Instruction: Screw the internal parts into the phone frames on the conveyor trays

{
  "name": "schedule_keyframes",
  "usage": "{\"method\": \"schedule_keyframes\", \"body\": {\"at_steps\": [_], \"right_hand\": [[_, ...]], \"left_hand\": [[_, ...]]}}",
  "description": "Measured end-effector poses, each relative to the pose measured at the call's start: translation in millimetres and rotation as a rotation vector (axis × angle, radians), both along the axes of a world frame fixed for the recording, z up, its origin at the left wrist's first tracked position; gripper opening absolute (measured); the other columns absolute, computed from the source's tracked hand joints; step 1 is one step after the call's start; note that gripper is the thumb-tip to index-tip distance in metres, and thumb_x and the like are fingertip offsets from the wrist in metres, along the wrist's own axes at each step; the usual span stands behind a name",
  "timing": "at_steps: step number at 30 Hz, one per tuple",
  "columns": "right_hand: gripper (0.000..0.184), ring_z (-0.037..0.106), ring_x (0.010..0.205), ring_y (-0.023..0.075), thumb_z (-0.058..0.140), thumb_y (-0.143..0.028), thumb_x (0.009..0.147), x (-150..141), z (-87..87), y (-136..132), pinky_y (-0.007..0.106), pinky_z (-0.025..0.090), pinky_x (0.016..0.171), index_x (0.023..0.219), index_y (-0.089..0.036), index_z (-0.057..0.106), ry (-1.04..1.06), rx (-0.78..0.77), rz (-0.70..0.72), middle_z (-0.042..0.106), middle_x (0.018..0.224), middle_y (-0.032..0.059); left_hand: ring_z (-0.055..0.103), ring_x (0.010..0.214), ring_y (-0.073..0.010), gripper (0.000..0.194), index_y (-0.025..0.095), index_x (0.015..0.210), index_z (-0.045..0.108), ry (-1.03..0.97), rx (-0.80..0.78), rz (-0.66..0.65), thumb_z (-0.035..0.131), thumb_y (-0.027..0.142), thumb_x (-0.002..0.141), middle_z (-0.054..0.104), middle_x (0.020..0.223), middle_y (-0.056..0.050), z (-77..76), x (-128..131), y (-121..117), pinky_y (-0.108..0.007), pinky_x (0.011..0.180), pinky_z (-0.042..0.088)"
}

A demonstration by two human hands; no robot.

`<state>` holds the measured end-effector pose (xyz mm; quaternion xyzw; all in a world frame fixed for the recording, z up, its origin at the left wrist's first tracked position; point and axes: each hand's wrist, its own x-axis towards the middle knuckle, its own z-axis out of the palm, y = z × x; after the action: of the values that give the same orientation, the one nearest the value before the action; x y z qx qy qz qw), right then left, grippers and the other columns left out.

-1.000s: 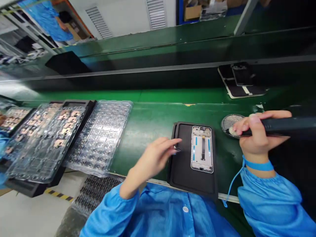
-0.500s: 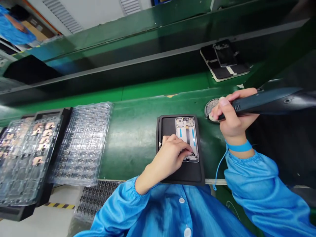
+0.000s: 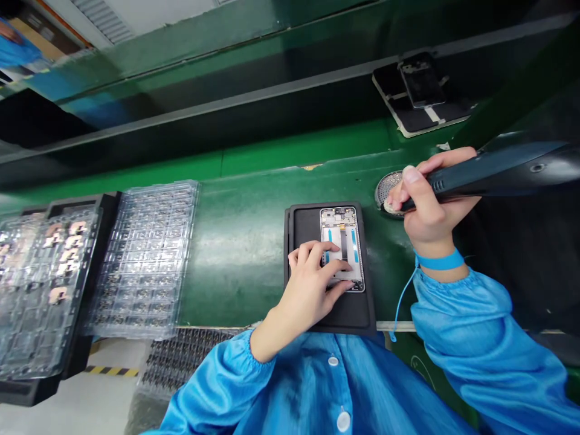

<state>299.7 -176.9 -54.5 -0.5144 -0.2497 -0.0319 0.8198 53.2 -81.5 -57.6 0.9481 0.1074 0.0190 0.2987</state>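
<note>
An opened smartphone (image 3: pixel 347 238) with blue strips and exposed boards lies in a black foam tray (image 3: pixel 304 226) on the bench. Over its lower half, my left hand (image 3: pixel 312 278) has its fingers spread, the tips touching or just above the phone. Whether a tiny part sits under them I cannot tell. To the right, my right hand (image 3: pixel 428 205) wraps round a dark electric screwdriver (image 3: pixel 498 169), its front end pointing at a round dish (image 3: pixel 385 187) of small screws. The bit's tip is hidden by my fingers.
Clear plastic trays (image 3: pixel 145 260) of small parts stand at left, beside a raised black holder with another clear tray (image 3: pixel 58 284). Behind, a second phone (image 3: pixel 421 81) rests on a black pad (image 3: pixel 389 90). A blue cord hangs from my right wristband (image 3: pixel 439 261). Another person's blue sleeve shows top left.
My left fingers have opened from a pinch at the phone's lower end and now spread across it. The right hand stays by the dish with the screwdriver. The view has shifted slightly.
</note>
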Motion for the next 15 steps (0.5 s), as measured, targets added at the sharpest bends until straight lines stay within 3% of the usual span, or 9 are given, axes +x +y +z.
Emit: {"method": "schedule_keyframes", "body": {"at_steps": [3, 7, 10, 15], "right_hand": [[0.047, 0.05, 0.041, 0.0126, 0.103, -0.046, 0.095, 4, 3.3, 1, 0.029, 0.049, 0.042, 0.101, -0.028, 0.06, -0.037, 0.047, -0.043, 0.052, 0.06, -0.0132], [0.048, 0.045, 0.041, 0.0109, 0.099, -0.051, 0.098, 23, 13.4, -8, 0.026, 0.046, 0.042, 0.105, -0.029, 0.058, -0.065, 0.056, -0.133, 0.05, 0.061, -0.015], [0.052, 0.045, 0.041, 0.011, 0.101, -0.055, 0.096, 42, 14.8, -17, 0.024, 0.045, 0.041, 0.106, -0.03, 0.057, -0.073, 0.013, -0.179, 0.051, 0.06, -0.0154], [0.05, 0.046, 0.041, 0.0117, 0.1, -0.054, 0.099, 56, 0.2, -23, 0.026, 0.047, 0.041, 0.103, -0.03, 0.056, -0.055, -0.055, -0.146, 0.054, 0.058, -0.0135]], "left_hand": [[0.062, 0.153, -0.0384, 0.033, 0.031, 0.146, 0.088, -0.103, 0.04, 0.012, 0.087, 0.045, 0.116, 0.076, 0.159, -0.015, -11.9, -7, 1, -0.057, 0.124, 0.052], [0.062, 0.156, -0.0394, 0.032, 0.029, 0.142, 0.088, -0.144, 0.04, -0.018, 0.091, 0.043, 0.114, 0.076, 0.157, -0.014, -20.0, -5, 10, -0.056, 0.126, 0.052], [0.062, 0.157, -0.0401, 0.03, 0.031, 0.139, 0.09, -0.122, 0.031, -0.009, 0.092, 0.044, 0.112, 0.077, 0.158, -0.013, -20.2, 12, 24, -0.057, 0.126, 0.052], [0.061, 0.156, -0.0419, 0.032, 0.029, 0.139, 0.09, -0.053, 0.039, 0.046, 0.095, 0.04, 0.109, 0.076, 0.158, -0.014, -10.4, 53, 49, -0.06, 0.125, 0.052]]}}
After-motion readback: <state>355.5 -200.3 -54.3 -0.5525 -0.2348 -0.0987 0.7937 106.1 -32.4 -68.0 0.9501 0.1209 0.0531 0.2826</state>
